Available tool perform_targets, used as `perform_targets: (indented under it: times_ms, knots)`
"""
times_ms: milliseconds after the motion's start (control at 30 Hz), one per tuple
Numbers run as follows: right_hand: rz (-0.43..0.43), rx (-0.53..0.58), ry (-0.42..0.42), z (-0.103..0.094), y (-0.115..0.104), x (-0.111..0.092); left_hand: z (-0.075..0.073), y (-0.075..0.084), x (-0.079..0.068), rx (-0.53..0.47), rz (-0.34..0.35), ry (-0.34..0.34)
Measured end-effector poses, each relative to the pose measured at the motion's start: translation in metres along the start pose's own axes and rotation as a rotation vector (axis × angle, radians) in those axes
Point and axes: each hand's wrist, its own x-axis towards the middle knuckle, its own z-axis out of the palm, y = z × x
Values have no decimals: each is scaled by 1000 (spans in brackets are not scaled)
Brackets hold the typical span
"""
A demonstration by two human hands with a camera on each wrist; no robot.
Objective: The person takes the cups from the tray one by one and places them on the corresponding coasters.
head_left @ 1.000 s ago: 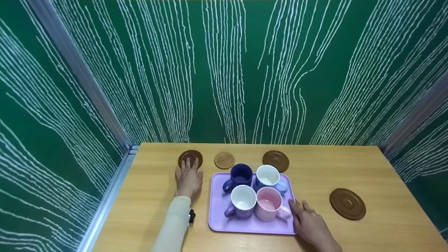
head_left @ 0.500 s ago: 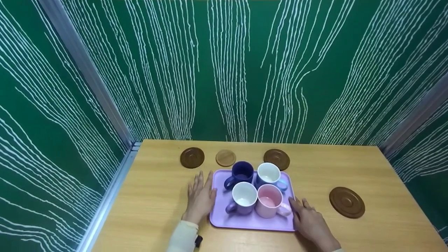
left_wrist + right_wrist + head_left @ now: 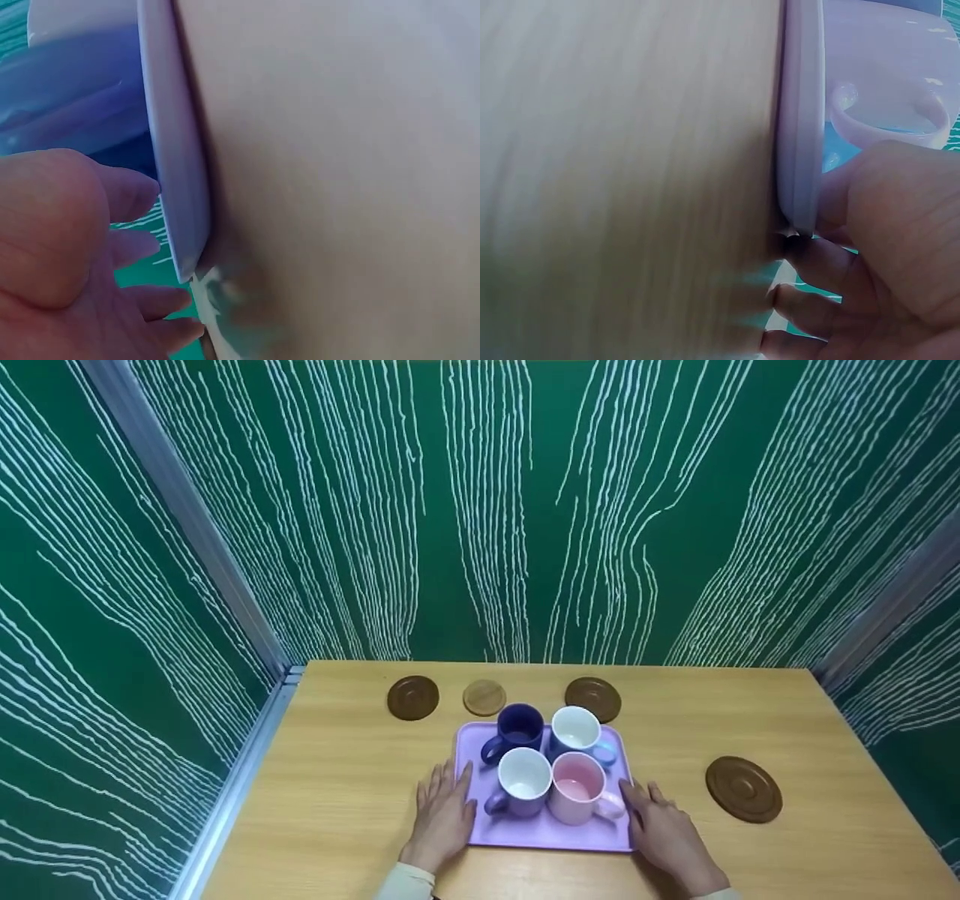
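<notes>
A purple tray lies on the table bearing several mugs: a dark blue mug, a white-and-blue mug, a purple mug with white inside and a pink mug. At the tray's left edge is my left hand, fingers extended, the thumb side overlapping the rim; the left wrist view has its fingertips right at the rim. My right hand grips the right edge, thumb over the rim and index finger tucked against its outer underside, beside the pink mug's handle.
On the wooden table, a brown coaster and a small light wooden coaster lie behind the tray. Another brown coaster is partly behind the white-and-blue mug. A larger brown coaster lies to the right. A green panel stands behind.
My left hand has left the back-left brown coaster and come down and right to the tray's left edge. The right hand stays at the tray's right edge.
</notes>
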Motion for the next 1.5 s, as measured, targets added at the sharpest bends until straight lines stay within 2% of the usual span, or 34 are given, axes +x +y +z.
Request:
perform_targets:
  times_ms: [300,467,600,867,1067,1500]
  knots:
    - [-4,7,-9,2,-1,-4,2,-3,-12,12,-10,-40]
    - [-9,4,13,0,0,-3,0,-3,-7,6,-18,-80]
    - [-2,9,20,0,1,-1,-1,-3,-4,4,-25,-87]
    - [47,15,-40,-2,-1,-1,0,-5,-6,-5,-26,-99]
    - [33,20,-39,-3,-2,-1,0,-6,-6,-16,-47,-115]
    - [-7,27,10,-2,0,-6,-1,-5,-7,-15,-41,-122]
